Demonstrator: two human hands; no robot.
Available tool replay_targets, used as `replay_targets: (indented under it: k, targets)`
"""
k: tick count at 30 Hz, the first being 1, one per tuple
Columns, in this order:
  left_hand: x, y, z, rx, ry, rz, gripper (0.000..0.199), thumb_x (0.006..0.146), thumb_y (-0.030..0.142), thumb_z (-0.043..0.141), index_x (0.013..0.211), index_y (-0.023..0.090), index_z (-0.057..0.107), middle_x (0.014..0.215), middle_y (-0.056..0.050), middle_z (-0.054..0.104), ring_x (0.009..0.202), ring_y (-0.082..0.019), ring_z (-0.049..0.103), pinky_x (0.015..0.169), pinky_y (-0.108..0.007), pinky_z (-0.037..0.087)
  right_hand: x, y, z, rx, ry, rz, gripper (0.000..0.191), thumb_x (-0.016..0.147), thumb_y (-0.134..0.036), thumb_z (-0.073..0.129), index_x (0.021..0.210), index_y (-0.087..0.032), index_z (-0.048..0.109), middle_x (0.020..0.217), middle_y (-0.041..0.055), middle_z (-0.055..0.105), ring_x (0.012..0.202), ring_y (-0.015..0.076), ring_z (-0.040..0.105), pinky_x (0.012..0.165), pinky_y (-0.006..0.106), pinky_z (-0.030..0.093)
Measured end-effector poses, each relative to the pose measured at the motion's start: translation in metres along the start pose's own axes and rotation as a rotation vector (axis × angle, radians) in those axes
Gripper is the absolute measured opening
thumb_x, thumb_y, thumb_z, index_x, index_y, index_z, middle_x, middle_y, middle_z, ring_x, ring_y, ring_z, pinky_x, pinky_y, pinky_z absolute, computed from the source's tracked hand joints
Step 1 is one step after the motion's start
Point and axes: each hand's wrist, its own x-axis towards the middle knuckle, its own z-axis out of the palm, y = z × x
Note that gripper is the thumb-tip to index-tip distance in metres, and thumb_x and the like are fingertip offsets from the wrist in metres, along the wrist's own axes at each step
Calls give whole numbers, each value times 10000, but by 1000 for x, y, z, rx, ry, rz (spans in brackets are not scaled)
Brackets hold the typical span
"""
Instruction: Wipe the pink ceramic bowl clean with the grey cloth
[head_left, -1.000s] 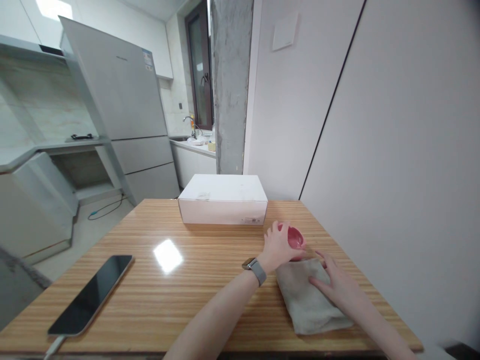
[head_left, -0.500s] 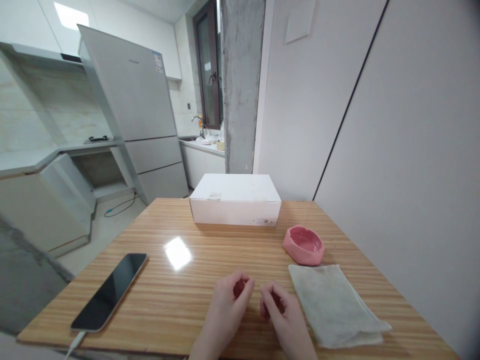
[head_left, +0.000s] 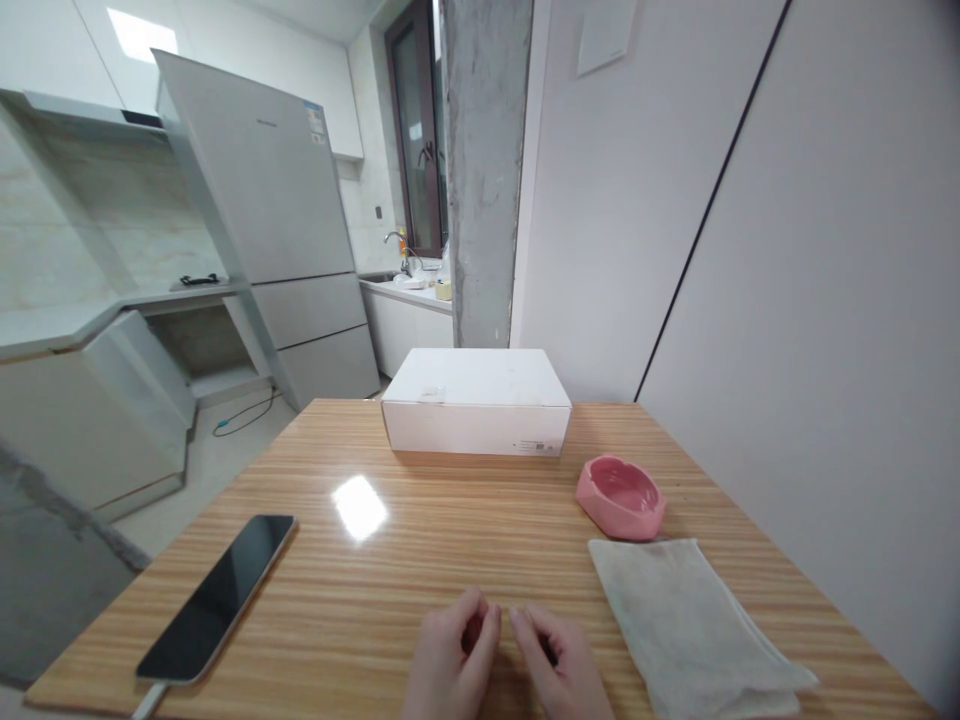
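My left hand (head_left: 456, 655) and my right hand (head_left: 561, 660) rest side by side at the near edge of the wooden table (head_left: 330, 620). Both are loosely curled, thumbs towards each other with a narrow gap between them. I see nothing held in either one. To the right of my right hand lies a folded grey-green cloth (head_left: 694, 625). Just behind the cloth sits a pink ashtray (head_left: 621, 498) with angular sides. On the left of the table a dark-screened phone (head_left: 217, 598) lies flat, with a white cable (head_left: 150, 702) plugged into its near end.
A closed white box (head_left: 476, 405) stands at the far side of the table. Beyond it are a concrete column (head_left: 487, 180), a grey fridge (head_left: 262, 180) and a sink counter with a tap (head_left: 403, 250). A white wall (head_left: 810, 250) runs along the right.
Both hands have drawn back towards the near edge, and the gap between them is smaller. The view has shifted slightly; the objects on the table stay in place.
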Motion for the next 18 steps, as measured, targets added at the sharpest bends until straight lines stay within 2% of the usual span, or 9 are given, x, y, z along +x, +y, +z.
replay_targets:
  k: [5, 11, 18]
  targets:
    - [2, -2, 0, -52, 39, -44, 383, 887, 453, 378, 596, 204, 358, 552, 42, 357, 541, -115, 382, 541, -236, 268, -3, 5, 3, -81, 56, -42, 418, 931, -451, 384, 592, -208, 408, 558, -41, 409, 541, 125, 439, 545, 241, 320]
    - [1, 0, -1, -62, 28, -44, 383, 886, 453, 387, 596, 203, 369, 547, 44, 362, 535, -114, 379, 538, -235, 269, -3, 1, 4, -60, 119, -64, 448, 934, -442, 400, 553, -207, 413, 513, -44, 400, 503, 118, 407, 504, 239, 300]
    - [1, -3, 0, -60, 22, -19, 371, 902, 405, 406, 596, 197, 378, 539, 50, 361, 527, -107, 381, 531, -228, 265, -3, 1, 2, -70, 61, -53, 424, 935, -441, 396, 581, -208, 410, 542, -39, 427, 528, 123, 451, 525, 234, 316]
